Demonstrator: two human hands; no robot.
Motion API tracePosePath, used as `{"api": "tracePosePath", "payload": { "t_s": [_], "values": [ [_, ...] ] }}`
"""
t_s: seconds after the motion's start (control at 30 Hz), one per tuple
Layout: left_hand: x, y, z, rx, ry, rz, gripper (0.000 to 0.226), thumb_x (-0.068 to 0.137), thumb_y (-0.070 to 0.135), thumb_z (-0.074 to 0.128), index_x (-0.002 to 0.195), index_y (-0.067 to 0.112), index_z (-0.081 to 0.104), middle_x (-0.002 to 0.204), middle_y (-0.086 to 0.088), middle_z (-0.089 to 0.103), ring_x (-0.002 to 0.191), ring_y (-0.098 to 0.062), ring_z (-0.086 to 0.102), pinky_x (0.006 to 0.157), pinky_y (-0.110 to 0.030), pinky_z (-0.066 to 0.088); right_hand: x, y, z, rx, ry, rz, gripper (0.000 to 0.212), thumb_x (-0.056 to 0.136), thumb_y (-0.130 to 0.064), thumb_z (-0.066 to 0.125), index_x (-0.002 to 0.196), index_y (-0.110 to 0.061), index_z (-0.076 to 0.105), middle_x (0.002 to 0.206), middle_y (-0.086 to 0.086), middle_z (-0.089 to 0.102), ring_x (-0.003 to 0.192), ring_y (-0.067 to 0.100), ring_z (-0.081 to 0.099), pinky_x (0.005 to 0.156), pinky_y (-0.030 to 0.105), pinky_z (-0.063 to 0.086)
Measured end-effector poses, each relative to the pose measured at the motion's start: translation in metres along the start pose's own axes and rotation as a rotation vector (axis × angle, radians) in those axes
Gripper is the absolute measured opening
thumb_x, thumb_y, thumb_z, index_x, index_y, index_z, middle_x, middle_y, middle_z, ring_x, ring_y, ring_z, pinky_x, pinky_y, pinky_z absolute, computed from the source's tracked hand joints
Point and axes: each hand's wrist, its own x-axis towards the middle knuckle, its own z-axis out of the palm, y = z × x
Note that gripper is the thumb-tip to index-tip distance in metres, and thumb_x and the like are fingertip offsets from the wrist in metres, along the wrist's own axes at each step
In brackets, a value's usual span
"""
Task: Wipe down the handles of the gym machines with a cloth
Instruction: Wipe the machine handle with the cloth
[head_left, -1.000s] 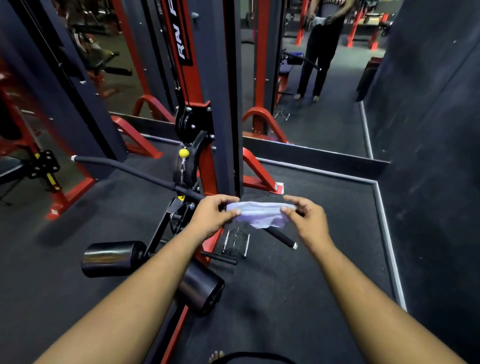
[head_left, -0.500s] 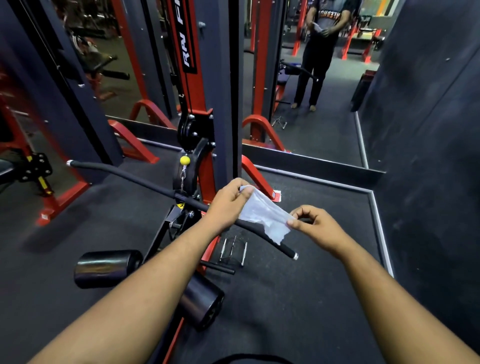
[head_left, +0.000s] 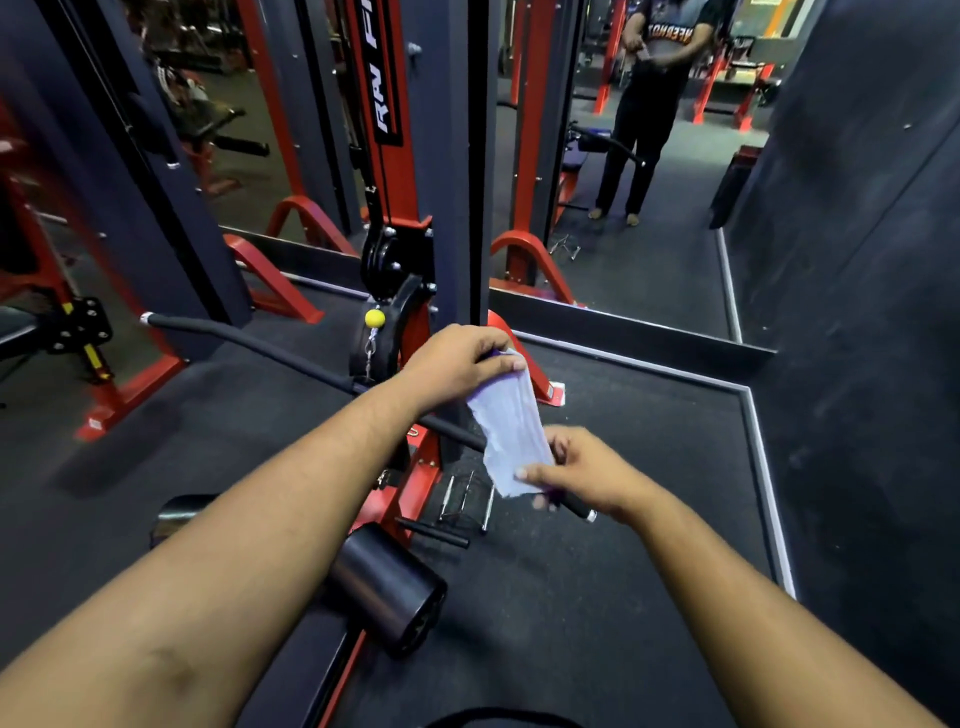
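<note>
Both hands pinch the cloth (head_left: 511, 428): left hand (head_left: 457, 364) at 12 o'clock, right hand (head_left: 582, 470) at 6. The bar (head_left: 260, 340) looks not wiped yet.

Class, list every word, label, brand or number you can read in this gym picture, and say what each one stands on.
"RN F", white letters cut off at the frame's top, on the black strip of the red machine upright.
Orange lettering on the black T-shirt of the person reflected in the mirror: mirrored and blurred, not readable.
No other text can be read.
</note>
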Motion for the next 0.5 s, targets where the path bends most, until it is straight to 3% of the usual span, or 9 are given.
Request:
{"api": "tracePosePath", "payload": {
  "t_s": [0.03,0.1,0.17,0.23,0.3,0.37,0.43,0.5],
  "values": [
    [-0.002,-0.004,-0.001,0.009,0.015,-0.033,0.046,0.086,0.068,0.054,0.088,0.025,0.069,0.08,0.005,0.071,0.078,-0.014,0.066,0.072,-0.045,0.053,-0.003,0.007,0.0,-0.102,-0.061,0.053,0.013,0.091,-0.007,0.076,0.098,-0.004,0.066,0.081,0.008,0.074,0.07,0.014,0.07,0.062,0.034,0.058],
    [-0.006,-0.009,0.0,0.022,0.01,-0.053,0.043,0.087,0.066,0.056,0.088,0.025,0.07,0.079,0.005,0.07,0.078,-0.014,0.066,0.074,-0.045,0.053,-0.004,0.019,-0.004,-0.335,-0.112,0.08,0.024,0.087,-0.013,0.082,0.106,-0.008,0.068,0.094,-0.006,0.073,0.08,-0.006,0.067,0.079,0.032,0.058],
    [-0.008,-0.007,0.003,0.029,-0.057,-0.024,0.03,0.093,0.054,0.064,0.091,0.026,0.072,0.083,0.007,0.072,0.083,-0.012,0.067,0.079,-0.044,0.054,-0.001,0.016,-0.008,-0.425,0.01,0.057,0.055,0.082,-0.027,0.086,0.13,-0.018,0.061,0.119,-0.016,0.063,0.1,-0.018,0.058,0.092,0.015,0.046],
    [-0.009,0.002,0.004,0.05,-0.117,0.023,0.026,0.095,0.049,0.067,0.093,0.024,0.073,0.087,0.007,0.074,0.085,-0.012,0.067,0.08,-0.042,0.053,0.003,0.002,-0.007,-0.309,0.177,-0.017,0.074,0.08,-0.038,0.086,0.144,-0.029,0.05,0.135,-0.019,0.055,0.12,-0.008,0.053,0.101,0.017,0.042],
    [-0.008,0.012,0.004,0.05,-0.141,0.066,0.028,0.096,0.047,0.067,0.092,0.02,0.073,0.085,0.003,0.073,0.083,-0.015,0.067,0.078,-0.041,0.051,0.009,-0.012,0.0,-0.124,0.212,-0.108,0.054,0.086,-0.028,0.081,0.135,-0.029,0.057,0.127,-0.018,0.067,0.117,-0.002,0.061,0.097,0.019,0.049],
    [-0.007,0.018,-0.002,0.042,-0.122,0.099,0.028,0.096,0.046,0.068,0.093,0.019,0.073,0.085,0.003,0.073,0.082,-0.015,0.067,0.076,-0.039,0.05,0.013,-0.024,0.009,-0.047,0.22,-0.16,0.023,0.094,-0.01,0.072,0.113,-0.021,0.067,0.104,-0.015,0.076,0.099,-0.001,0.068,0.085,0.017,0.052],
    [-0.01,0.016,-0.005,-0.021,-0.023,0.069,0.021,0.095,0.047,0.068,0.1,0.027,0.071,0.091,0.01,0.073,0.085,-0.005,0.066,0.078,-0.033,0.052,0.015,-0.028,0.015,0.011,0.285,-0.189,0.017,0.098,-0.002,0.064,0.1,-0.018,0.071,0.09,-0.012,0.076,0.083,0.001,0.067,0.076,0.021,0.052],
    [-0.019,0.003,0.004,-0.319,0.11,-0.044,0.027,0.096,0.054,0.062,0.111,0.032,0.065,0.101,0.012,0.07,0.091,0.001,0.063,0.084,-0.028,0.049,0.016,-0.029,0.017,0.154,0.333,-0.151,0.016,0.1,-0.004,0.061,0.1,-0.015,0.072,0.087,-0.007,0.076,0.078,0.005,0.067,0.067,0.023,0.052]
  ]
}}
